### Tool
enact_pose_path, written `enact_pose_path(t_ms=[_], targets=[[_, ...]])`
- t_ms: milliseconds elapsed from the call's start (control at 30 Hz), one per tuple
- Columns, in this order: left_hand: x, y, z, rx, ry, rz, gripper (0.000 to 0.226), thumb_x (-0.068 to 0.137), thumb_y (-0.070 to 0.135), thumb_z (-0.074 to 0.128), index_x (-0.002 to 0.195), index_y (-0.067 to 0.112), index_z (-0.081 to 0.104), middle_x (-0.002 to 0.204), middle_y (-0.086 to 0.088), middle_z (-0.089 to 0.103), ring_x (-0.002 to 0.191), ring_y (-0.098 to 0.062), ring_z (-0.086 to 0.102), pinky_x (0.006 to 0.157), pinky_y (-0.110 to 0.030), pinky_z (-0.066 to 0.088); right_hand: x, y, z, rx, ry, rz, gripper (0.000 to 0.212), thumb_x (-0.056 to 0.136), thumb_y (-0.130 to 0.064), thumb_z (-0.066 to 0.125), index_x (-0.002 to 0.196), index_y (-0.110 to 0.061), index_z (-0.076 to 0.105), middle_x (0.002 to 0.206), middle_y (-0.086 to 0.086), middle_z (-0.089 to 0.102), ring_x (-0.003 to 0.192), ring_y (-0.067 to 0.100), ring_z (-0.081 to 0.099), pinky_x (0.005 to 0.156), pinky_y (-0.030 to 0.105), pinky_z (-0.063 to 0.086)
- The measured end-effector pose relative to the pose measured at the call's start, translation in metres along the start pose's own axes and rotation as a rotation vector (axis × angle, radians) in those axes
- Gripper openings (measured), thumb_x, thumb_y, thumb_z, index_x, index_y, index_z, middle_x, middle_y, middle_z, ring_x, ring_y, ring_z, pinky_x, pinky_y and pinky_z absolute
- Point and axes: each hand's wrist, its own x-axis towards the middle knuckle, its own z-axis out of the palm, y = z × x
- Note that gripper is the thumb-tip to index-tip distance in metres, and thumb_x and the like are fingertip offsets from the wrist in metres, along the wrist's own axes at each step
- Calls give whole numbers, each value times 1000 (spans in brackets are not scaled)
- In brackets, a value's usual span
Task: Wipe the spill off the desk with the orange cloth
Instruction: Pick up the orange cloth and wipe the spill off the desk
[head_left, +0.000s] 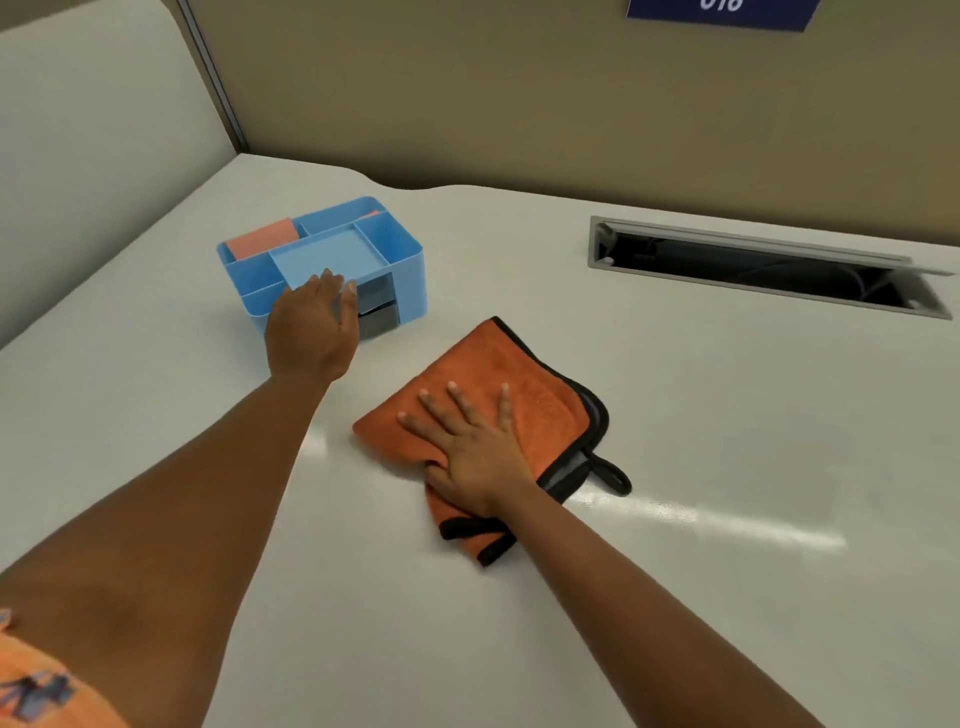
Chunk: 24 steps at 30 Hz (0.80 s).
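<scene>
The orange cloth (524, 384) with black trim lies folded on the white desk (675, 415), a black loop at its right corner. My right hand (470, 447) presses flat on the cloth, fingers spread. My left hand (311, 327) rests against the front of the blue desk organizer (332, 254), fingers on its edge above the grey drawers; whether it grips the organizer I cannot tell. No spill is visible on the desk; only glare streaks show near the cloth.
The organizer holds an orange pad (262, 239) in a rear compartment. A recessed cable slot (753, 267) with an open lid sits at the back right. Beige partition walls (519, 93) close off the back and left.
</scene>
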Motion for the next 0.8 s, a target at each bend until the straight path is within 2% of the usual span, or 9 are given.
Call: enact_pose_path(t_ms=[133, 267, 367, 467, 633, 800], targets=[[0, -2, 1, 8, -7, 18, 48, 98, 33, 26, 121, 1, 53, 121, -24, 61, 112, -40, 54, 98, -51, 42, -33, 86, -9, -78, 40, 352, 54, 86, -61, 17, 138, -52, 5, 158, -7, 1, 144, 27, -11, 98, 65, -25], [-1, -3, 1, 16, 4, 39, 48, 98, 32, 26, 121, -1, 53, 120, -25, 61, 112, -41, 54, 97, -51, 42, -85, 152, -22, -69, 61, 709, 53, 89, -59, 18, 137, -53, -1, 158, -6, -3, 143, 29, -11, 101, 71, -14], [-1, -3, 1, 28, 16, 44, 48, 98, 32, 26, 120, -1, 53, 119, -26, 61, 110, -42, 55, 95, -51, 43, -121, 172, -29, -11, 104, 995, 53, 89, -57, 15, 140, -48, 5, 158, -1, -2, 143, 32, -12, 101, 74, -11], [-1, -2, 2, 40, 17, 45, 50, 98, 32, 24, 114, -4, 54, 113, -29, 62, 105, -43, 56, 93, -52, 44, -133, 161, -33, 98, 197, 1240, 53, 90, -50, 16, 142, -41, 14, 158, 5, 1, 142, 35, -11, 101, 76, -9], [0, -2, 5, 64, 15, 42, 51, 97, 34, 24, 113, -5, 53, 113, -30, 61, 107, -43, 55, 96, -52, 43, -110, 119, -27, 156, 217, 1276, 53, 90, -45, 24, 142, -41, 16, 158, 7, 1, 142, 36, -9, 98, 77, -9], [0, -4, 8, 46, 11, 37, 52, 97, 36, 24, 117, -3, 51, 119, -28, 60, 112, -42, 53, 102, -52, 39, -65, 59, -9, 122, 192, 1050, 52, 90, -44, 26, 140, -46, 11, 158, 5, -1, 142, 36, -10, 94, 77, -14]])
